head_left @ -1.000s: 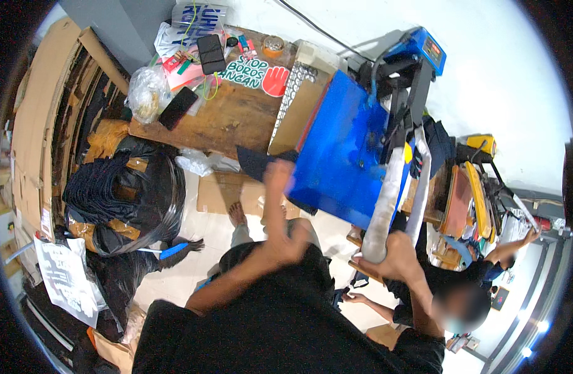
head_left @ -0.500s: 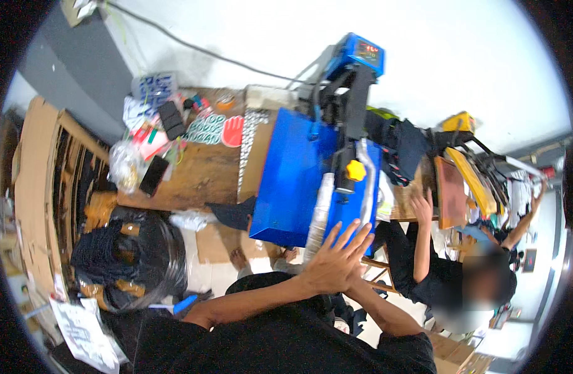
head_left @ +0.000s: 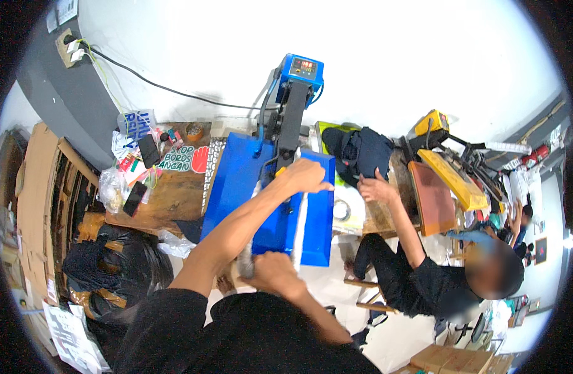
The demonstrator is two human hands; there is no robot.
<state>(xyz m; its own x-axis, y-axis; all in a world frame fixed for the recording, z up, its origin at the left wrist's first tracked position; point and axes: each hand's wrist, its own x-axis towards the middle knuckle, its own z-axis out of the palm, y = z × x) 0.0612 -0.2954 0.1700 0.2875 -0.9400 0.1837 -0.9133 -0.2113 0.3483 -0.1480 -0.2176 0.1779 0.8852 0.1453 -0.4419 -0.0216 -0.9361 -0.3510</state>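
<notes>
A blue heat press (head_left: 230, 193) stands at the front of the bench, with its control box (head_left: 303, 67) on top. Two pale wrapped handle bars run toward me; the right bar (head_left: 298, 234) passes under my left arm. My left hand (head_left: 304, 176) is curled over the upper part of this bar, thumb out to the right, its fingertips hidden. Beneath that wrist shows a bit of yellow knob (head_left: 281, 172). My right hand (head_left: 272, 272) is closed at the near end of the left handle bar (head_left: 244, 263), below my crossing left forearm.
To the right sits a co-worker (head_left: 417, 280), one hand raised beside dark caps (head_left: 364, 153). Beyond are a brown board (head_left: 431, 198) and yellow frame (head_left: 455, 177). Phones (head_left: 135, 198), a red hand-shaped print (head_left: 201, 159) and plastic bags lie left; a black sack (head_left: 143, 274) stands below.
My hands were laid one over the other at the near end of the bars. My left hand has moved up over the press; my right has gone to the left bar. The view shifted.
</notes>
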